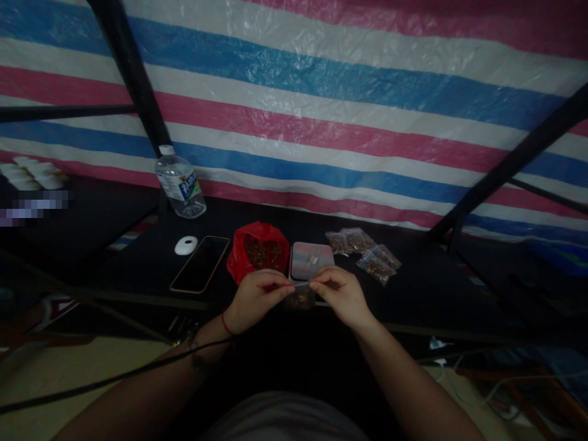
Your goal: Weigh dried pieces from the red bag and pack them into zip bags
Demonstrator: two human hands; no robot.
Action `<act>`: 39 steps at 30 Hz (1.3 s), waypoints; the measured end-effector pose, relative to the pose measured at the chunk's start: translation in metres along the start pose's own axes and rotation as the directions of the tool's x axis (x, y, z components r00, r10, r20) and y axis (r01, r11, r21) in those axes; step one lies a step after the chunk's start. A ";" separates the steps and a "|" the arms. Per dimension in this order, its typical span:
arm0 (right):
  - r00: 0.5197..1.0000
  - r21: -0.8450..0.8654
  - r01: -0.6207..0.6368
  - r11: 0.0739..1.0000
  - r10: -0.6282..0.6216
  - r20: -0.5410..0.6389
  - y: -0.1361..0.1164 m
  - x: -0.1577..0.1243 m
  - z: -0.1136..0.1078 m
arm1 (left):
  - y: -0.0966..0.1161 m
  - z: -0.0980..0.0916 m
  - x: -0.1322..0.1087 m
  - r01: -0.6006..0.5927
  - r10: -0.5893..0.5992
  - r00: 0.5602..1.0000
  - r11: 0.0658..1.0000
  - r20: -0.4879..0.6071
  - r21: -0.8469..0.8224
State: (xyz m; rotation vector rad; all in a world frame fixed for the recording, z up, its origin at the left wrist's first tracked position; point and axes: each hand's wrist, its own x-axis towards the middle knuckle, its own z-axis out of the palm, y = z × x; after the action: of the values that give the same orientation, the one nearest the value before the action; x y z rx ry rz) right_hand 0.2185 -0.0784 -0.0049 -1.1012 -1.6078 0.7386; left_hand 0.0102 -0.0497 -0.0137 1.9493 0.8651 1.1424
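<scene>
My left hand point(255, 297) and my right hand point(340, 295) pinch the top edge of a small clear bag point(301, 297) with brown bits inside, held between them at the front edge of the black table point(138, 263). Both hands have their fingers closed on the bag. Just behind the hands a red plastic bag point(257, 248) lies open with brown bits in it. To its right is a small scale point(310, 260) with a metal top. Several filled clear bags point(365, 250) lie to the right of the scale.
A phone point(201, 263) lies face up left of the red bag, with a white oval object point(186, 245) beside it. A water bottle point(180, 182) stands at the back. A striped tarp point(321, 104) hangs behind the table. Black metal bars cross on both sides.
</scene>
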 end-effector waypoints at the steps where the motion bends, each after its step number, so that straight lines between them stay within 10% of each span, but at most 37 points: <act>1: 1.000 0.002 -0.008 1.000 0.008 -0.011 0.001 0.000 0.000 | 0.000 -0.001 0.000 -0.002 0.002 1.000 1.000 -0.013 -0.006; 10: 0.966 -0.046 -0.151 0.987 0.157 0.205 0.004 -0.004 0.006 | -0.002 0.000 -0.001 -0.015 0.012 0.997 0.999 -0.072 -0.033; 15: 0.977 0.188 -0.173 0.967 0.193 -0.095 0.007 0.012 -0.038 | -0.015 -0.008 0.005 0.001 0.015 0.989 0.995 -0.146 0.104; 21: 0.878 0.265 -0.218 0.939 0.308 -0.366 0.057 0.023 -0.112 | -0.035 -0.028 0.015 0.012 0.020 0.997 0.921 -0.078 0.390; 25: 0.856 -0.153 -0.450 0.880 0.375 -0.356 0.101 0.018 -0.139 | -0.040 -0.037 0.017 0.002 -0.067 0.993 0.845 0.102 0.535; 29: 0.852 -0.652 -0.522 0.550 0.356 -0.383 0.120 0.017 -0.149 | -0.048 -0.044 0.015 -0.034 -0.152 0.962 0.757 0.227 0.652; 33: 0.863 -0.716 -0.491 0.497 0.393 -0.319 0.117 0.021 -0.145 | -0.056 -0.046 0.011 -0.062 -0.228 0.925 0.696 0.302 0.716; 39: 0.809 -0.536 -0.485 0.691 0.588 0.025 0.114 0.016 -0.122 | -0.063 -0.038 0.007 -0.096 -0.314 0.869 0.653 0.383 0.752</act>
State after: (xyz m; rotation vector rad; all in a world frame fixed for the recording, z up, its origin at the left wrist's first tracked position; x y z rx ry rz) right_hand 0.3673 -0.0249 -0.0610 -2.0121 -1.7021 0.8391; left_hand -0.0340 -0.0022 -0.0490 2.6279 1.2754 0.1153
